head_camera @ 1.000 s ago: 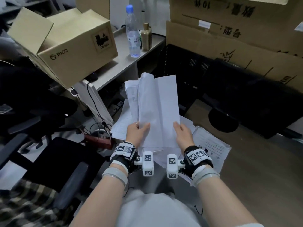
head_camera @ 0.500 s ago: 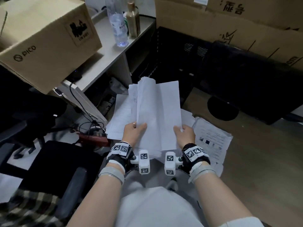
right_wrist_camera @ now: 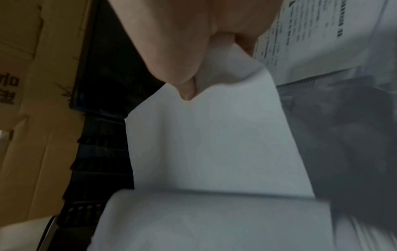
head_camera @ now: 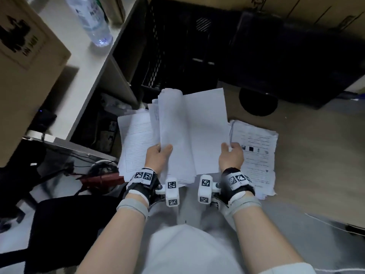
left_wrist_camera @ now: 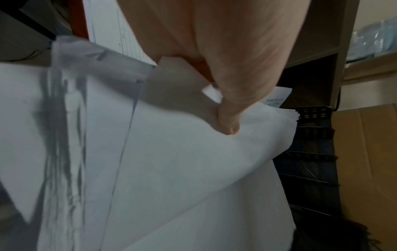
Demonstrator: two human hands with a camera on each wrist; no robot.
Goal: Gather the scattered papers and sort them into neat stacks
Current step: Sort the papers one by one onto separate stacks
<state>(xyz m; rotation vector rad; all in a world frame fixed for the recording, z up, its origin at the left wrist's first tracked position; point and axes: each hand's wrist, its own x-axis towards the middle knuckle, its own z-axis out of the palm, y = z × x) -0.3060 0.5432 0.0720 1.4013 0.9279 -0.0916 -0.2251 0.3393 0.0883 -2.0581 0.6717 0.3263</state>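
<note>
We hold a bundle of white papers [head_camera: 189,135] in both hands, up in front of us, near the middle of the head view. Our left hand [head_camera: 158,158] grips the left part of the bundle, with the thumb [left_wrist_camera: 228,125] pressed on top and the other fingers tucked under the sheets. Some sheets on that side curl over into a loose roll at about 12 o'clock from that hand. Our right hand [head_camera: 231,157] pinches the right edge of the bundle, thumb [right_wrist_camera: 184,88] on top and fingers below. Under the bundle, more papers lie on the floor. A lined sheet [head_camera: 136,143] sticks out at 9 o'clock from the bundle. A printed stack [head_camera: 256,155] with dark marks lies at 3 o'clock, just beside our right hand. A dark round hole [head_camera: 257,101] shows in a brown board at 2 o'clock. A black crate [head_camera: 171,48] stands at 12 o'clock. A water bottle [head_camera: 92,18] stands on a pale shelf [head_camera: 79,72] at 11 o'clock. A cardboard box [head_camera: 23,76] sits at 10 o'clock, and a black chair [head_camera: 65,230] is at 8 o'clock.
</note>
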